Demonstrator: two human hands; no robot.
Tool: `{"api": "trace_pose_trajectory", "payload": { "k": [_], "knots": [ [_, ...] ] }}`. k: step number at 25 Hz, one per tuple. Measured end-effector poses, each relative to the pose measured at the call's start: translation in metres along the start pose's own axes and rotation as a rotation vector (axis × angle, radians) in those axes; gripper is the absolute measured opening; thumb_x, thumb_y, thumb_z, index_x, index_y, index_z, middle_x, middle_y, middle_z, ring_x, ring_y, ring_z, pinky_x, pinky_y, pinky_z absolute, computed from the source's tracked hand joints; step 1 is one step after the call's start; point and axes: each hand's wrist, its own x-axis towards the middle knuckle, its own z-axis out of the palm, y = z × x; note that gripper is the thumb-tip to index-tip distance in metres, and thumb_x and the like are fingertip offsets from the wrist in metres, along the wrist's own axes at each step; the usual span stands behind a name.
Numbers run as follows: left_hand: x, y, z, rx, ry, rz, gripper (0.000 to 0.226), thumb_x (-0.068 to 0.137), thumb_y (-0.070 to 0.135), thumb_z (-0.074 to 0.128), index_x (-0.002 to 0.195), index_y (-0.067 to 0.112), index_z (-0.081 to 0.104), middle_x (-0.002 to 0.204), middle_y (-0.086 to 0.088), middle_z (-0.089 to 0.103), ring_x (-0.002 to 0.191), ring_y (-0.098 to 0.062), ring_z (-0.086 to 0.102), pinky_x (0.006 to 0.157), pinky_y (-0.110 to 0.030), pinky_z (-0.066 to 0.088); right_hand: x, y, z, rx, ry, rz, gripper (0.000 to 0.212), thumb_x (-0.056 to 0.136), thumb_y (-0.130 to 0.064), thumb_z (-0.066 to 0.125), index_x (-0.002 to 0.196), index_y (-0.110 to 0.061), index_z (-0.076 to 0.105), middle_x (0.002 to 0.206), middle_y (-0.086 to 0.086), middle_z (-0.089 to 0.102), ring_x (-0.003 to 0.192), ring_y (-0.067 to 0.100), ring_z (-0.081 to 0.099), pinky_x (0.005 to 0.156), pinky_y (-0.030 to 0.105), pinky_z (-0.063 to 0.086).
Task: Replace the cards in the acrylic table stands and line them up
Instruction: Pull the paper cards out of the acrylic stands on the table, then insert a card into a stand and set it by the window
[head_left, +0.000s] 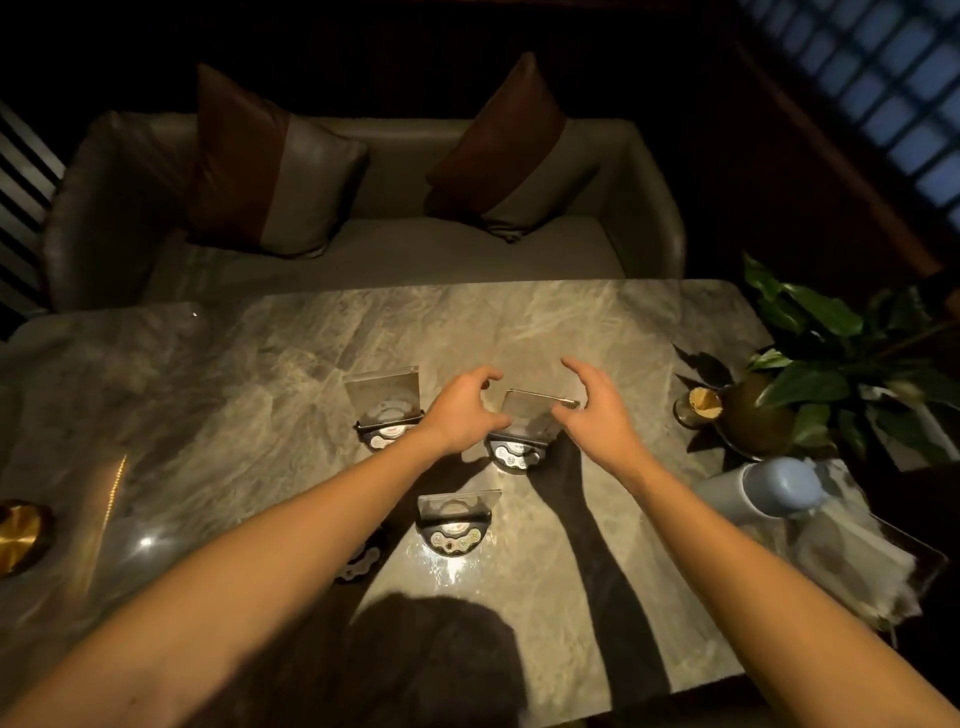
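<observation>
Both my hands curved loosely around the middle stand (524, 423) on the surface (597, 545): my left grip (462, 410) and right grip (592, 410) were open, holding nothing. Three stands stood scattered, seemingly carded, so I judged lining up remained.

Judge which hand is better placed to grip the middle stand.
Left, narrowly: the left hand already curls at the edge of the middle acrylic stand, while the right hand hovers open beside its other edge.
</observation>
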Motion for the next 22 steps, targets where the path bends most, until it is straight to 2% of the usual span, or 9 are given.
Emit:
{"api": "trace_pose_trajectory", "payload": {
  "k": [2, 4, 6, 8, 10, 11, 14, 17, 22],
  "knots": [
    [0.007, -0.003, 0.014, 0.002, -0.040, -0.039, 0.064, 0.078, 0.026, 0.083, 0.134, 0.016, 0.054, 0.132, -0.007, 0.059, 0.097, -0.028, 0.066, 0.081, -0.034, 0.053, -0.003, 0.016, 0.004, 0.152, -0.031, 0.156, 0.066, 0.084, -0.006, 0.072, 0.145, -0.017, 0.050, 0.143, 0.005, 0.053, 0.131, 0.020, 0.049, 0.107, 0.030, 0.041],
    [0.010, -0.002, 0.024, 0.023, -0.056, -0.028, 0.050, 0.081, 0.022, 0.080, 0.126, 0.013, 0.059, 0.120, -0.002, 0.062, 0.095, -0.018, 0.059, 0.081, -0.027, 0.045, -0.005, 0.029, 0.012, 0.291, -0.071, 0.269, 0.052, 0.084, 0.001, 0.072, 0.132, -0.014, 0.059, 0.130, 0.007, 0.063, 0.112, 0.021, 0.061, 0.089, 0.027, 0.052],
    [0.011, -0.002, 0.029, 0.025, -0.044, -0.025, 0.035, 0.085, 0.018, 0.077, 0.117, 0.012, 0.063, 0.107, 0.004, 0.061, 0.094, -0.014, 0.057, 0.082, -0.025, 0.044, -0.006, 0.034, 0.021, 0.339, -0.052, 0.317, 0.031, 0.086, 0.005, 0.067, 0.112, -0.012, 0.065, 0.109, 0.007, 0.069, 0.092, 0.020, 0.064, 0.066, 0.018, 0.050],
    [0.014, -0.005, 0.032, 0.025, -0.003, -0.056, 0.019, 0.087, 0.021, 0.075, 0.100, 0.013, 0.065, 0.096, 0.002, 0.066, 0.087, -0.019, 0.063, 0.079, -0.033, 0.052, -0.007, 0.034, 0.026, 0.325, 0.011, 0.334, 0.016, 0.089, 0.003, 0.064, 0.098, -0.009, 0.066, 0.093, 0.006, 0.066, 0.081, 0.020, 0.060, 0.058, 0.019, 0.046],
    [0.016, -0.008, 0.032, 0.021, 0.032, -0.077, 0.015, 0.087, 0.023, 0.074, 0.089, 0.010, 0.067, 0.085, -0.005, 0.069, 0.077, -0.023, 0.066, 0.075, -0.040, 0.056, -0.010, 0.037, 0.024, 0.313, 0.031, 0.311, 0.007, 0.091, 0.001, 0.063, 0.094, -0.005, 0.066, 0.090, 0.007, 0.065, 0.082, 0.020, 0.057, 0.064, 0.025, 0.046],
    [0.016, -0.006, 0.032, -0.009, 0.039, -0.075, 0.014, 0.087, 0.022, 0.074, 0.087, 0.009, 0.069, 0.080, -0.004, 0.068, 0.072, -0.021, 0.063, 0.073, -0.039, 0.055, -0.011, 0.037, 0.019, 0.314, 0.031, 0.291, 0.005, 0.092, -0.001, 0.063, 0.094, -0.004, 0.066, 0.092, 0.008, 0.066, 0.083, 0.020, 0.058, 0.069, 0.028, 0.048],
    [0.012, 0.011, 0.024, -0.131, 0.058, -0.014, 0.005, 0.089, 0.019, 0.072, 0.091, 0.015, 0.074, 0.081, 0.007, 0.068, 0.072, -0.007, 0.060, 0.071, -0.024, 0.049, -0.014, 0.031, -0.007, 0.311, 0.023, 0.240, 0.008, 0.095, -0.010, 0.063, 0.095, -0.012, 0.070, 0.097, 0.004, 0.070, 0.086, 0.017, 0.063, 0.078, 0.033, 0.053],
    [0.008, 0.028, 0.015, -0.198, 0.040, 0.028, 0.013, 0.091, 0.017, 0.070, 0.103, 0.017, 0.075, 0.092, 0.010, 0.073, 0.083, -0.001, 0.063, 0.072, -0.014, 0.045, -0.011, 0.013, -0.040, 0.349, -0.057, 0.225, 0.010, 0.099, -0.012, 0.060, 0.099, -0.017, 0.069, 0.099, 0.002, 0.072, 0.085, 0.017, 0.066, 0.079, 0.036, 0.056],
    [0.006, 0.056, -0.003, -0.307, 0.038, 0.082, 0.010, 0.094, 0.019, 0.067, 0.101, 0.020, 0.073, 0.092, 0.002, 0.077, 0.087, -0.017, 0.074, 0.076, -0.037, 0.063, 0.000, -0.028, -0.088, 0.354, -0.062, 0.176, 0.010, 0.099, -0.015, 0.061, 0.102, -0.016, 0.070, 0.103, -0.001, 0.076, 0.090, 0.020, 0.071, 0.081, 0.036, 0.061]
  ]
}}
